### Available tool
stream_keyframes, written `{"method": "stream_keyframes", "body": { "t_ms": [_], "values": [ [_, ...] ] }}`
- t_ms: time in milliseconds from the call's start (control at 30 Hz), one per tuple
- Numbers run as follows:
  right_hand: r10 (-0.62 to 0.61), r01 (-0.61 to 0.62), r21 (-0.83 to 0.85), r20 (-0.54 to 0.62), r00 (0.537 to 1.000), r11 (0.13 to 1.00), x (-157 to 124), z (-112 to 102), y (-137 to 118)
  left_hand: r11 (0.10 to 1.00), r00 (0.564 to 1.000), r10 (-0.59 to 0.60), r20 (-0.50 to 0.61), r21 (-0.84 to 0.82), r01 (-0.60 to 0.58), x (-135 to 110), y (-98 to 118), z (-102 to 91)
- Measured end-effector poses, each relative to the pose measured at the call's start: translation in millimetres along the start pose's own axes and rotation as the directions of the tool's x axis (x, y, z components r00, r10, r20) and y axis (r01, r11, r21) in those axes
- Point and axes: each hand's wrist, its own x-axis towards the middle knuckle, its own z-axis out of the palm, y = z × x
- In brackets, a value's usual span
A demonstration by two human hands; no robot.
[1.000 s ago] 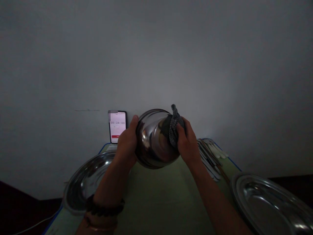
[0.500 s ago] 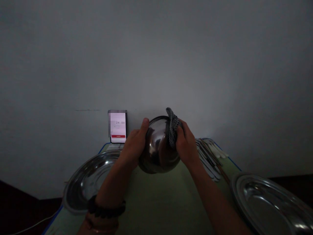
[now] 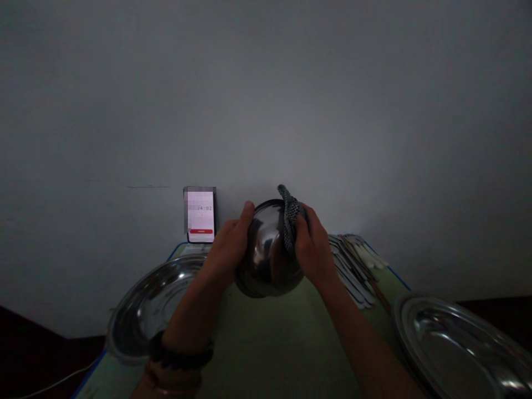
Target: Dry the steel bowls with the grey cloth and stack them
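A shiny steel bowl [image 3: 268, 255] is held tilted above the green table [image 3: 266, 343], its outside facing me. My left hand [image 3: 230, 246] grips its left rim, thumb up over the edge. My right hand [image 3: 312, 249] is closed on a grey checked cloth [image 3: 290, 216] and presses it against the bowl's right side. A dark bead bracelet sits on my left wrist.
A large steel basin [image 3: 145, 307] lies at the table's left edge and a steel tray [image 3: 453, 343] at the right. A phone [image 3: 200, 215] with a lit timer screen leans on the wall. Several utensils and chopsticks [image 3: 355, 263] lie behind my right hand.
The bowl has turned and dropped a little, showing less of its side. My left thumb has shifted right along the rim, and the cloth hand has slid left over the bowl.
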Motion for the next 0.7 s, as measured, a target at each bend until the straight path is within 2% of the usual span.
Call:
{"method": "stream_keyframes", "body": {
  "t_ms": [133,267,467,700],
  "values": [
    [-0.017,0.017,-0.028,0.010,1.000,0.999,-1,0,0,1.000,1.000,-0.025,0.003,-0.019,0.025,-2,3,2.5],
    [-0.089,0.089,-0.060,0.003,0.996,0.994,-5,3,-2,0.998,0.998,-0.057,-0.031,-0.036,0.056,-3,2,4.1],
    [-0.196,0.194,-0.135,-0.003,0.981,0.972,-16,13,-11,0.993,0.998,-0.061,0.022,-0.102,0.063,0,0,3.9],
    [-0.237,0.236,-0.161,0.015,0.971,0.958,-19,16,-13,0.994,0.994,-0.096,-0.060,-0.056,0.093,-3,6,6.2]
  ]
}}
